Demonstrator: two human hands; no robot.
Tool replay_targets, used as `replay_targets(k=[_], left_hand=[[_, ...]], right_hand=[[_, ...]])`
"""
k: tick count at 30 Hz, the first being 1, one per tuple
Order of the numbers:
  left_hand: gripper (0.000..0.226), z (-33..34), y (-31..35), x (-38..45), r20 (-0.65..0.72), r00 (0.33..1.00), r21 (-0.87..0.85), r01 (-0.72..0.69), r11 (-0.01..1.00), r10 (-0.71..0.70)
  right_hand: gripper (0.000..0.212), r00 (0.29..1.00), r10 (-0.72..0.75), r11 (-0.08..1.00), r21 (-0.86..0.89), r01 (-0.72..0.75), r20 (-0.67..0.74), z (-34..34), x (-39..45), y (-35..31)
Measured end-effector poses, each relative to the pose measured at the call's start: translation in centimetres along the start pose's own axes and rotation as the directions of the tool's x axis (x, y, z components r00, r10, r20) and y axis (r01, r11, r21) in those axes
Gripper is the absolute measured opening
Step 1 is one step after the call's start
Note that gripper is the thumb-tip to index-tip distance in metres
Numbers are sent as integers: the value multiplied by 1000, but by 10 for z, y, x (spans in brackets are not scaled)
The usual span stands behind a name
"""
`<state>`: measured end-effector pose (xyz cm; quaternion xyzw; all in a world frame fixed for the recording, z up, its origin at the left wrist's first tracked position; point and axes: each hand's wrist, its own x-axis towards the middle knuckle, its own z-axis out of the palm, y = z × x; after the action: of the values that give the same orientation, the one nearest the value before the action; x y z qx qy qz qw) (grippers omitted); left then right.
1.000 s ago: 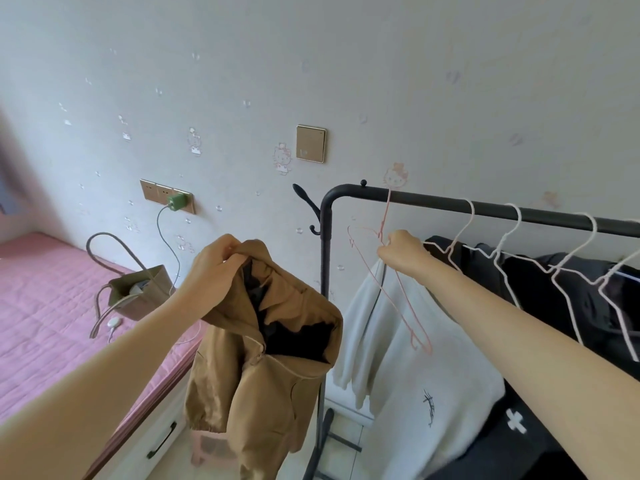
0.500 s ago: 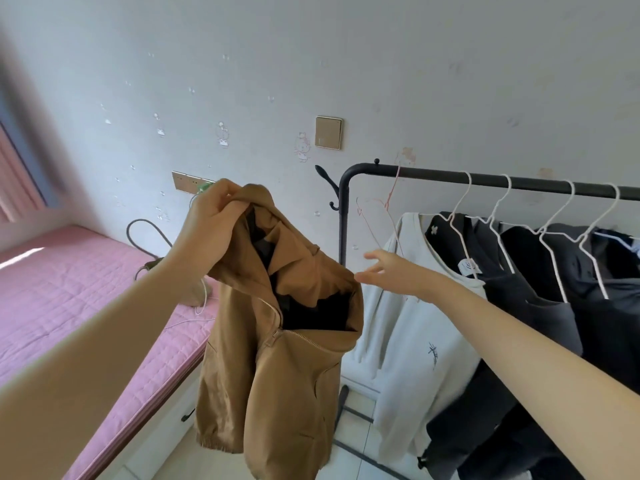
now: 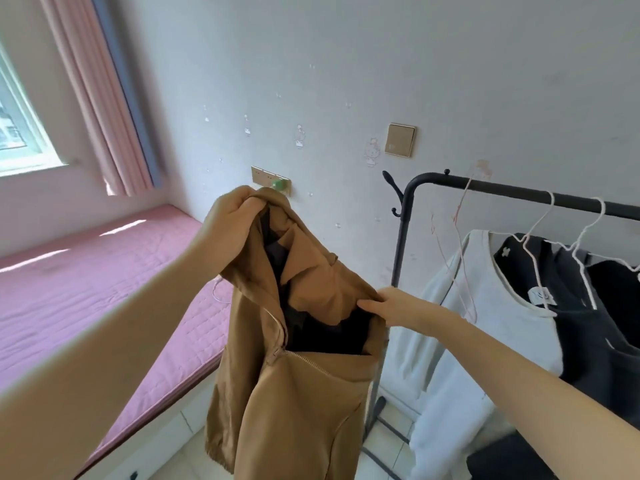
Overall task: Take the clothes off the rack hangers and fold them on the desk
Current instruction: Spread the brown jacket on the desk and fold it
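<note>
- The right hand (image 3: 388,308), which 1 second ago was at the pink hanger (image 3: 460,258) on the rack (image 3: 512,192) and half a second ago was reaching across with fingers spread, now pinches the brown jacket (image 3: 294,358) at the right side of its collar opening.
- The left hand (image 3: 230,220) keeps its clenched grip on the bunched top of the jacket, high and to the left.
- The view has swung left: a window and pink curtain (image 3: 100,109) now show, and the rack sits further right.
- My reading: with 2 hands on it and the pink hanger bare, this garment is off the rack; carrying it to the desk, which is out of view, comes next.
- The jacket hangs in mid-air between the pink mattress (image 3: 104,289) on the left and the rack on the right, near the camera.
- Its long axis runs roughly vertical, collar up and hem down, tilted slightly because the left hand is higher. The half-open zip faces the camera.
- A white sweatshirt (image 3: 485,306) and dark garments (image 3: 595,323) remain hung.
</note>
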<state>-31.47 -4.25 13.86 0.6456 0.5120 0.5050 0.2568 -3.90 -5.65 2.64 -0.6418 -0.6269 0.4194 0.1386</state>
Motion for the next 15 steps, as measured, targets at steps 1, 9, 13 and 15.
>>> replay_targets(k=[1,9,13,15], left_hand=[[24,-6,-1,-3,-19,1000,19,19,1000,-19],[33,-74,-13,-70,-306,938,105,201,974,-161],[30,-108,-20,-134,-437,871,168,323,931,-224],[26,-119,-23,-168,-486,836,202,391,898,-255]], right_hand=[[34,1000,-27,1000,-4,27,-7,1,2,-5],[25,940,-342,912,246,328,14,13,5,-59],[24,866,-488,856,252,451,108,29,-4,-94],[17,828,-536,837,237,493,168,40,-4,-111]])
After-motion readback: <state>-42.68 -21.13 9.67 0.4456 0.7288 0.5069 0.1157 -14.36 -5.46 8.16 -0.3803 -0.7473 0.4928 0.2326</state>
